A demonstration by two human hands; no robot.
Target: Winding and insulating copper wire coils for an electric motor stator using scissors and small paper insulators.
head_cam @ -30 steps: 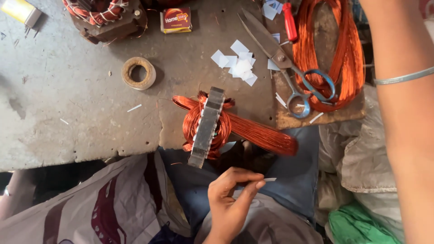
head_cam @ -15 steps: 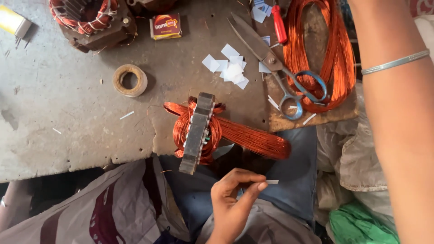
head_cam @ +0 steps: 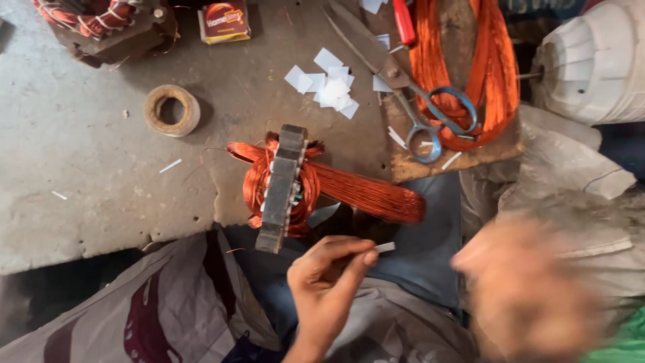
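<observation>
My left hand (head_cam: 329, 275) is low in the middle of the view and pinches a small white paper strip (head_cam: 385, 247) between thumb and fingers. Just above it a grey motor stator (head_cam: 281, 188) wound with copper wire stands on edge at the bench's front edge. A loose copper coil bundle (head_cam: 376, 195) trails from it to the right. My right hand (head_cam: 527, 289) is a blur at the lower right, over cloth and my lap; I cannot make out its fingers or anything in it.
On the grey bench (head_cam: 80, 175) lie a tape roll (head_cam: 173, 109), cut white paper pieces (head_cam: 326, 84), blue-handled scissors (head_cam: 420, 107), a hank of copper wire (head_cam: 470, 60), a small red box (head_cam: 225, 20) and another wound stator (head_cam: 101, 20). A white ribbed housing (head_cam: 598, 60) sits top right.
My right arm, raised along the right edge before, has dropped to the lower right and is blurred. The left hand keeps the paper strip near the stator.
</observation>
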